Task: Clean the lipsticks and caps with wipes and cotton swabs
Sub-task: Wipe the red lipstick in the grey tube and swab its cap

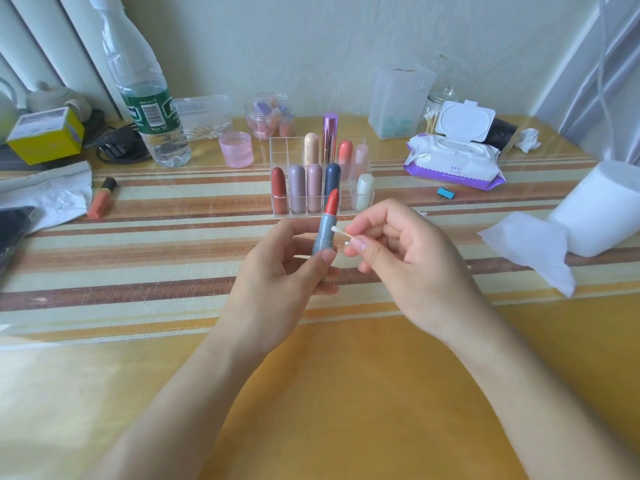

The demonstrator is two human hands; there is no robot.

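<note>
Tabletop, yellow with a striped band across mid-frame, fills the lower half of the frame under both forearms. Its far edge meets the wall at upper centre, and its near edge is out of view. Open surface runs left of the hands along the stripes as far as a lip gloss tube lying at centre left. At centre, the left hand holds the lipstick upright off the table, thumb and fingers curled round its grey-blue base, red bullet extended. The right hand pinches a cotton swab between thumb and forefinger, remaining fingers loosely curled. The swab's tip touches the tube just below the bullet. Just behind the lipstick stands a clear organiser holding capped lipsticks upright in its compartments. To the right of the hands a loose wipe lies near, with a paper roll behind it at the right edge. A wipes pack, lid open, sits at upper right with a blue binder clip just in front. A water bottle stands at upper left beside a pink jar, and a phone lies at the left edge.
</note>
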